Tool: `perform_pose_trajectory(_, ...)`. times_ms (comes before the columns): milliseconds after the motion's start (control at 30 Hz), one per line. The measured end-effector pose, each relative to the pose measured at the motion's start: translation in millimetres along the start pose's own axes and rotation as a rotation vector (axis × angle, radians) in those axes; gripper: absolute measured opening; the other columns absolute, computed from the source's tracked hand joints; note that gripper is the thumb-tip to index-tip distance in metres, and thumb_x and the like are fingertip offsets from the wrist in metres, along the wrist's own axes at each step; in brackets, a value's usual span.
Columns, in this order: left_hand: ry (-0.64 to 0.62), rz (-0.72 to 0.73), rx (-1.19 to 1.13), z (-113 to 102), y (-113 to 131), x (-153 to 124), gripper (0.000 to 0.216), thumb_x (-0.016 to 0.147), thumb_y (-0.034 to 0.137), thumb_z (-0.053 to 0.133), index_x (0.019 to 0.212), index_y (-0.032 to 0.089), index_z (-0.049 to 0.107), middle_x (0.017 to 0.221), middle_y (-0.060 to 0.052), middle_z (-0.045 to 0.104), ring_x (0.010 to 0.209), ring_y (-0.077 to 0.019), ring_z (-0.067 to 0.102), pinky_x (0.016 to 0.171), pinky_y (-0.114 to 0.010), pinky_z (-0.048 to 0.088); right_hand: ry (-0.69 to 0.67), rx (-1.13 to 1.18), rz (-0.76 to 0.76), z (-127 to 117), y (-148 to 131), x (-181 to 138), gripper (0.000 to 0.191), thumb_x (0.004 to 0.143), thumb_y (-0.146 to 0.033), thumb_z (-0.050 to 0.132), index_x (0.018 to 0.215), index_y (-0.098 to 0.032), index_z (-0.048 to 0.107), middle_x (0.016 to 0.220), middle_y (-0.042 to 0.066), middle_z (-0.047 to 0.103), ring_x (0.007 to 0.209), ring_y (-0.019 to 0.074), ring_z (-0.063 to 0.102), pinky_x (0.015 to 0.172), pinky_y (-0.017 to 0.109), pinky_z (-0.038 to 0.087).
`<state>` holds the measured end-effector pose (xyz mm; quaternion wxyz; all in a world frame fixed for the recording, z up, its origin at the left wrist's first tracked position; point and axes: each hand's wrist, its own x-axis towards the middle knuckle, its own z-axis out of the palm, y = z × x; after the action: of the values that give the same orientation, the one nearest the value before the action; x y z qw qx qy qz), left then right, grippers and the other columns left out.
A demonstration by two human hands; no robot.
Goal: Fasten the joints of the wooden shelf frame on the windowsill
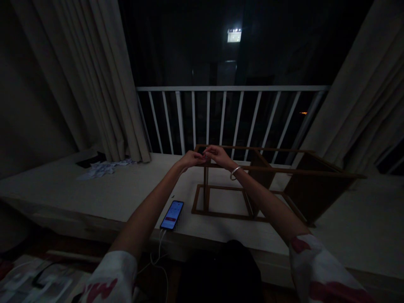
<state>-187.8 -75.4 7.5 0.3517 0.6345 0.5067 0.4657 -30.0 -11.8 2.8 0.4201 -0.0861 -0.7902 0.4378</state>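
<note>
My left hand (192, 159) and my right hand (219, 155) meet fingertip to fingertip, both pinched closed. Whatever is between the fingers is too small and dark to name. They are over the left end of a brown wooden shelf frame (277, 170), which lies on its side on the pale window ledge (148, 185). A silver bangle (235, 173) circles my right wrist, in front of the frame's upper rail. Whether the fingers touch the frame I cannot tell.
A phone (172, 214) with a lit screen lies on the ledge, its white cable (161, 242) hanging over the edge. Crumpled papers (102, 168) lie at the left by a curtain (104, 84). Behind the ledge runs a white railing (233, 89) at a dark window.
</note>
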Motion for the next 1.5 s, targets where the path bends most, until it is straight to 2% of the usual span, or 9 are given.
perform_pose_trajectory(300, -0.061, -0.026, -0.1, -4.0, -3.2, 2.0, 0.037, 0.048, 0.032, 0.075, 0.078, 0.011, 0.069, 0.079, -0.007, 0.067, 0.076, -0.0162, 0.058, 0.075, -0.03, 0.043, -0.056, 0.0, -0.028, -3.2, 1.7, -0.6, 0.031, 0.072, -0.04, 0.056, 0.088, -0.014, 0.055, 0.078, 0.003, 0.06, 0.069, 0.0104, 0.056, 0.067, 0.025, 0.044)
perform_pose_trajectory(567, -0.041, 0.014, -0.02, -3.5, -6.2, 3.5, 0.034, 0.051, 0.032, 0.073, 0.076, 0.01, 0.069, 0.076, -0.008, 0.067, 0.072, -0.0164, 0.059, 0.072, -0.031, 0.045, -0.024, -0.133, -0.049, -5.7, 1.7, -0.3, 0.031, 0.074, -0.041, 0.054, 0.086, -0.013, 0.058, 0.082, 0.004, 0.058, 0.071, 0.0108, 0.053, 0.066, 0.023, 0.043)
perform_pose_trajectory(833, -0.014, 0.025, 0.045, -1.9, -8.2, 6.3, 0.033, 0.052, 0.033, 0.072, 0.075, 0.01, 0.069, 0.077, -0.009, 0.066, 0.073, -0.0176, 0.059, 0.072, -0.032, 0.045, -0.026, -0.055, -0.009, -6.4, 2.3, -1.3, 0.031, 0.071, -0.039, 0.057, 0.088, -0.013, 0.06, 0.084, 0.005, 0.06, 0.073, 0.0114, 0.055, 0.067, 0.024, 0.044)
perform_pose_trajectory(1067, -0.052, -0.025, -0.028, -3.6, -2.5, 1.5, 0.031, 0.053, 0.03, 0.071, 0.078, 0.012, 0.067, 0.08, -0.007, 0.065, 0.074, -0.0157, 0.057, 0.071, -0.03, 0.043, -0.011, -0.012, 0.052, -7.2, 2.6, -2.2, 0.033, 0.069, -0.039, 0.06, 0.088, -0.012, 0.06, 0.082, 0.005, 0.063, 0.074, 0.0122, 0.057, 0.07, 0.025, 0.045)
perform_pose_trajectory(1233, 0.0, -0.036, -0.053, -3.8, 5.7, -1.2, 0.025, 0.062, 0.034, 0.061, 0.075, 0.014, 0.066, 0.077, -0.004, 0.064, 0.073, -0.0135, 0.054, 0.069, -0.027, 0.039, -0.009, 0.021, 0.077, -6.7, 0.7, -3.5, 0.033, 0.068, -0.039, 0.061, 0.086, -0.012, 0.059, 0.082, 0.006, 0.063, 0.075, 0.0128, 0.058, 0.071, 0.026, 0.045)
perform_pose_trajectory(1500, -0.008, -0.114, -0.173, -2.1, 10.8, 4.9, 0.039, 0.071, 0.046, 0.044, 0.07, 0.012, 0.064, 0.076, -0.008, 0.064, 0.072, -0.0157, 0.054, 0.07, -0.029, 0.037, 0.017, 0.001, 0.061, -7.1, 3.9, -3.1, 0.032, 0.068, -0.039, 0.061, 0.084, -0.011, 0.059, 0.079, 0.004, 0.063, 0.073, 0.0118, 0.058, 0.069, 0.024, 0.044)
